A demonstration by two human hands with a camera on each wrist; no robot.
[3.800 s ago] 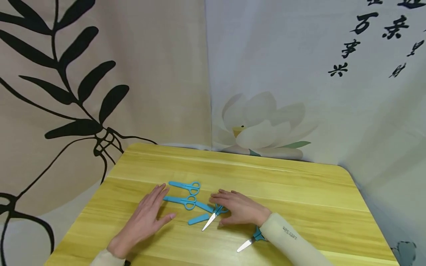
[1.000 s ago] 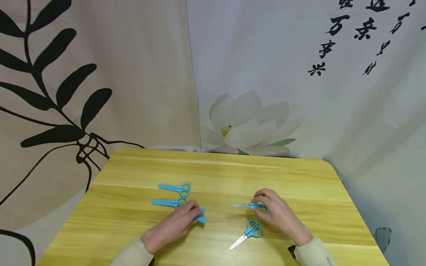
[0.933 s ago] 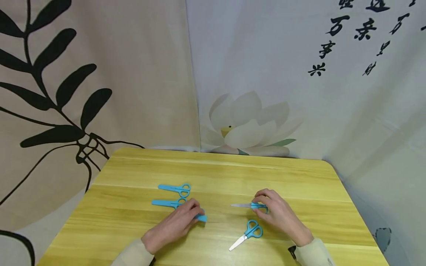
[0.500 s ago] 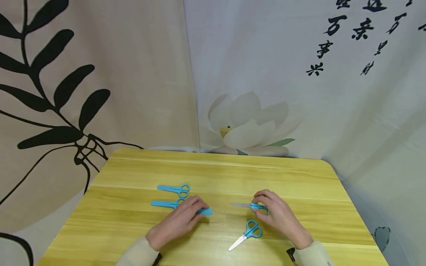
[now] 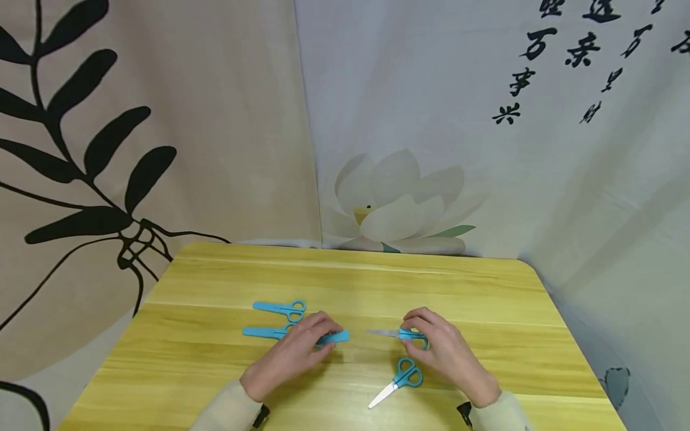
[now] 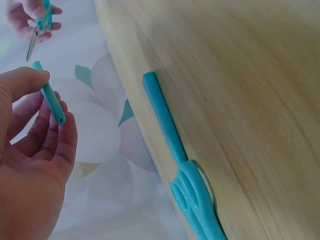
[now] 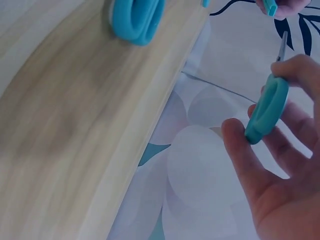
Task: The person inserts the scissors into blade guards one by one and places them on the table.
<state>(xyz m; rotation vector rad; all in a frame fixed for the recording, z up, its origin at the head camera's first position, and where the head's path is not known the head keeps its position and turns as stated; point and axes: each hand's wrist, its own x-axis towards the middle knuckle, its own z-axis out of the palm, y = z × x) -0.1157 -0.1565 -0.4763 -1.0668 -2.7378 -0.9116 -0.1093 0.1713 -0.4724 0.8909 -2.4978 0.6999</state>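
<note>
My left hand [image 5: 295,350] pinches a blue scissors sheath [image 5: 338,337] between thumb and fingers, raised over the table. In my right hand [image 5: 444,350], blue-handled scissors [image 5: 414,336] are pinched by the handles, their bare blades pointing left at the sheath's end, with a gap between. A second loose sheath [image 6: 164,117] lies on the table, one end against the handles of sheathed scissors [image 6: 192,192]; in the head view my left hand mostly covers it. Unsheathed scissors [image 5: 406,377] lie nearer me, blades closed and pointing down-left.
Another pair of sheathed scissors [image 5: 279,309] lies farther back on the yellow wooden table [image 5: 474,299]. Behind the table's far edge hangs a printed curtain [image 5: 242,149] with leaves, a flower and written characters.
From flat spread hands near the scissors, the right hand has taken one pair and moved right with it. The left hand has picked up a sheath, raised it and moved it right toward the blades.
</note>
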